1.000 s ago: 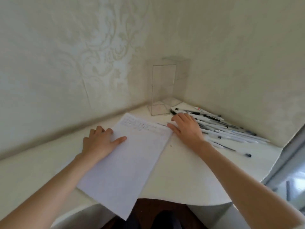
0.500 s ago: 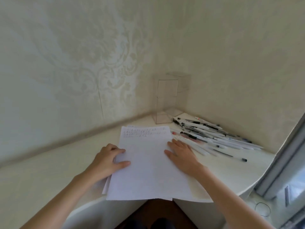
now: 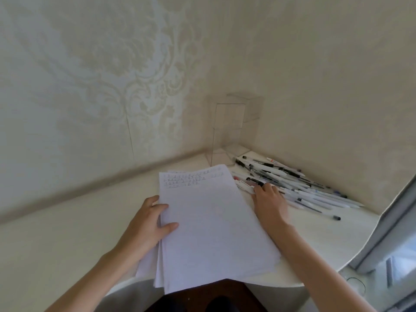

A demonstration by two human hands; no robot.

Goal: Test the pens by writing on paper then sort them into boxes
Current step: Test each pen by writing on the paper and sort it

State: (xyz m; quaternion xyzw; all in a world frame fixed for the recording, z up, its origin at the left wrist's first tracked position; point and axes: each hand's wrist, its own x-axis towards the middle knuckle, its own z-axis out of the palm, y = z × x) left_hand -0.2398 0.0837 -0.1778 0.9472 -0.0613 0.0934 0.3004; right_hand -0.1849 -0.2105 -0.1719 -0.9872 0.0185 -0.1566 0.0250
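Observation:
A stack of white paper (image 3: 216,224) lies in the middle of the white table, with rows of small scribbles near its far edge. My left hand (image 3: 148,224) holds the stack's left edge, thumb on top. My right hand (image 3: 270,203) lies flat on the table just right of the paper, fingertips touching the nearest pens. A pile of several white and black pens (image 3: 290,183) spreads along the right wall. Two clear plastic boxes (image 3: 229,129) stand upright in the far corner.
Patterned walls close the corner on the left and right. The table's rounded front edge (image 3: 292,282) runs below the paper. A window frame (image 3: 387,226) stands at the far right. The paper's near end overhangs the table.
My right hand has slid off the paper to the right, onto the table at the pens. My left hand has kept its hold on the paper's left edge. The camera has tilted.

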